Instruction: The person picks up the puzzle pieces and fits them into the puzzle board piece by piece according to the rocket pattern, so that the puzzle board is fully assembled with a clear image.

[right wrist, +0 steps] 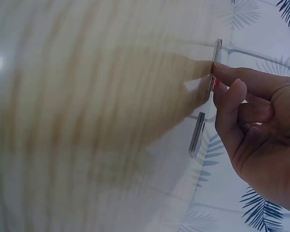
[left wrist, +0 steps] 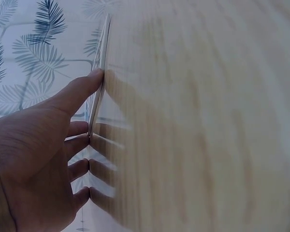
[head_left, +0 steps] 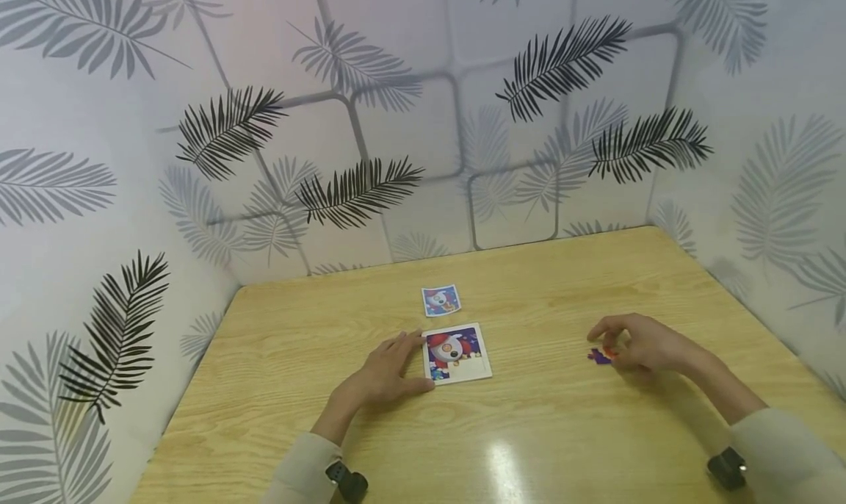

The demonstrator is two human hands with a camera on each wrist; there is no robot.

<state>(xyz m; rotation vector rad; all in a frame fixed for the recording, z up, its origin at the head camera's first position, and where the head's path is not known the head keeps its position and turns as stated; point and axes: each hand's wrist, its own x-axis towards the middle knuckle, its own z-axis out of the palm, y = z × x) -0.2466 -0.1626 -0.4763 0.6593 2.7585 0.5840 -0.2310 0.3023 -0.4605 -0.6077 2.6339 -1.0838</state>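
Observation:
A square puzzle board [head_left: 472, 369], with a white frame and a partly filled picture of a red and white cartoon figure, lies on the table. My left hand [head_left: 390, 372] rests at its left side, thumb and index finger spread along that edge; the left wrist view shows the thumb [left wrist: 94, 79] touching the edge. Farther right, my right hand [head_left: 644, 344] bends over small puzzle pieces. It pinches a red-orange puzzle piece [head_left: 609, 351] at its fingertips, beside a purple puzzle piece [head_left: 599, 356]. The fingers partly hide these pieces.
Behind the board lies a small picture card [head_left: 441, 300] with a similar design. The wooden table [head_left: 317, 320] meets a leaf-patterned wall [head_left: 423, 137] at the back and sides. In the right wrist view a flat slab [right wrist: 197, 135] shows edge-on below the fingers.

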